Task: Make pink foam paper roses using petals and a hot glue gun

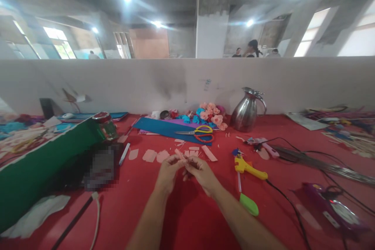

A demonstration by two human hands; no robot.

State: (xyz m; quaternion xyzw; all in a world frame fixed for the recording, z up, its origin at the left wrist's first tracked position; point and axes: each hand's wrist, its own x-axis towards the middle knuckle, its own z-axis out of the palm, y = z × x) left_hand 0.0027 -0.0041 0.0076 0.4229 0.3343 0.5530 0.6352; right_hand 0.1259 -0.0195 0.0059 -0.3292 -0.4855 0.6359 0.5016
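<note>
My left hand (170,171) and my right hand (201,171) meet over the red table, fingers pinched together. Between their fingertips is a small piece of pink crepe paper (179,153), partly covered by the fingers. Cut pink paper petals (150,155) lie in a row just beyond my left hand. Past my right hand are small pink strips (193,151) and a rolled or folded pink paper piece (209,153). Scissors (202,129) with yellow and red handles rest on a blue paper sheet (158,127). Pink paper flowers (215,114) are bunched behind them.
On the right lie a yellow glue gun (250,169) with a trailing cord, a pink tool (269,148), wire lengths (322,164) and a purple device (334,211). A steel pitcher (246,111) stands near the partition. Leftward are a glass jar (106,127) and a green panel (58,162).
</note>
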